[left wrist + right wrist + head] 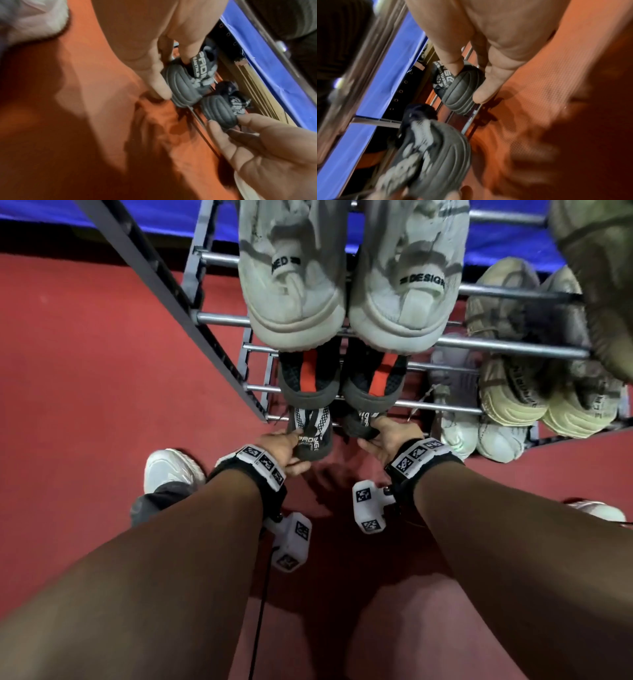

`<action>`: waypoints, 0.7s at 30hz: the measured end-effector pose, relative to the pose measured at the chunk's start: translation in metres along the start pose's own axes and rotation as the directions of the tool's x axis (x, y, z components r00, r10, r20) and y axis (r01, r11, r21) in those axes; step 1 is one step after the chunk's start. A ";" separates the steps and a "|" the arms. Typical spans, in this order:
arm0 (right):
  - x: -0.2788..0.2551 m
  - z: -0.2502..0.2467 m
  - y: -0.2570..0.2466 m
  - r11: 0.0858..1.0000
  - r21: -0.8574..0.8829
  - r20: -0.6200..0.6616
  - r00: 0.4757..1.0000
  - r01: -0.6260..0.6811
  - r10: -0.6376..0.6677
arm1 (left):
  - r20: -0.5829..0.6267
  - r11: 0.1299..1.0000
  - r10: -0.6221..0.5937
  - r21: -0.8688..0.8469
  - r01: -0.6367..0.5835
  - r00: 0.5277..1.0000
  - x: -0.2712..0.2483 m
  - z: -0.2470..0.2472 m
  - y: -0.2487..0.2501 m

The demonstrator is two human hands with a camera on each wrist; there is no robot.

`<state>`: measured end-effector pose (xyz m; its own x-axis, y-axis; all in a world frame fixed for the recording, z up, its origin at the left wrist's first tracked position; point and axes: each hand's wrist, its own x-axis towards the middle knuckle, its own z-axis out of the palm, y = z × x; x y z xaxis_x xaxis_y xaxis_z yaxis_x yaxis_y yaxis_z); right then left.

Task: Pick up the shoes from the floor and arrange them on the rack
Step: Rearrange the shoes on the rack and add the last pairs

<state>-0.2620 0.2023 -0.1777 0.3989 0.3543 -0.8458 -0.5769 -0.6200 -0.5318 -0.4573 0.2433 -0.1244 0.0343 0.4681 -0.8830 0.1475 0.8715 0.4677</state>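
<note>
The left hand [281,447] grips the heel of one dark shoe [310,430] and the right hand [385,438] its mate [363,422], both at the rack [442,405] bottom rail; a heel resting half-on could tip off.

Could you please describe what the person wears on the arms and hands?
Both forearms are bare, with no sleeves. Each wrist carries a black band faced with white square-code tags, and a white tagged block hangs beneath. A thin black cable trails from the left one. Both hands are gloveless.

Shoe pairs [342,278] on metal rack [507,345]
</note>
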 end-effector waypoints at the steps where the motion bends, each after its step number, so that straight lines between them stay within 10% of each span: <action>1: -0.007 0.000 -0.001 0.999 0.038 0.014 1.000 -0.028 0.027 | -0.022 0.999 0.003 -0.052 -0.004 1.000 0.002 0.007 0.002; 10: -0.014 0.002 0.011 0.997 -0.064 0.127 0.991 -0.041 0.049 | -0.144 0.928 -0.055 -0.372 -0.003 0.988 0.017 0.015 -0.006; 21: -0.017 0.008 0.004 0.997 -0.079 0.173 0.984 -0.027 0.041 | 0.031 0.920 -0.009 -0.391 0.021 0.999 0.022 0.019 -0.001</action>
<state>-0.2766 0.1995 -0.1660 0.2460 0.4445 -0.8613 -0.5297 -0.6826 -0.5035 -0.4378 0.2494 -0.1449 0.0635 0.4551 -0.8882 -0.2502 0.8688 0.4273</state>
